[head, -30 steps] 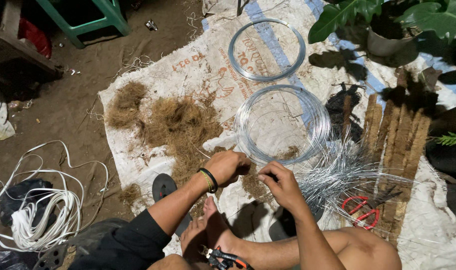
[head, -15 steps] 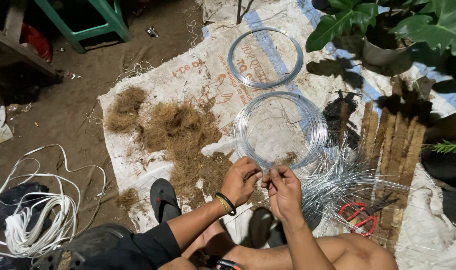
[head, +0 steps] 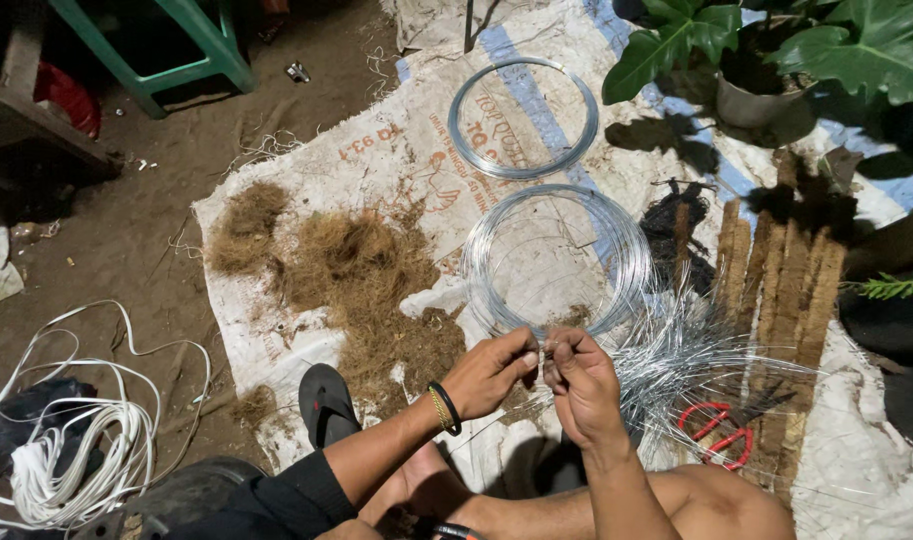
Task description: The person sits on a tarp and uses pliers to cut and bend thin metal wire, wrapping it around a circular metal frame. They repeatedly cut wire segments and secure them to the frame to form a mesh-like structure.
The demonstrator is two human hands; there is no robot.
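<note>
Fingertips of left hand and right hand meet, pinched together on a thin wire strand, held taut between them for control. Loose cut wires fan right; wire coil just beyond; coconut fibre on sack.

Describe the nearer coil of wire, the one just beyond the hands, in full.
The nearer wire coil is a round hoop of many thin, shiny silver strands, apparently bare metal. It lies flat on the printed white sack, open in the middle, below a second, smaller coil. Brown fibre lies to its left, and loose cut wires fan out at its lower right. Its near edge lies just beyond the left hand and right hand.
</note>
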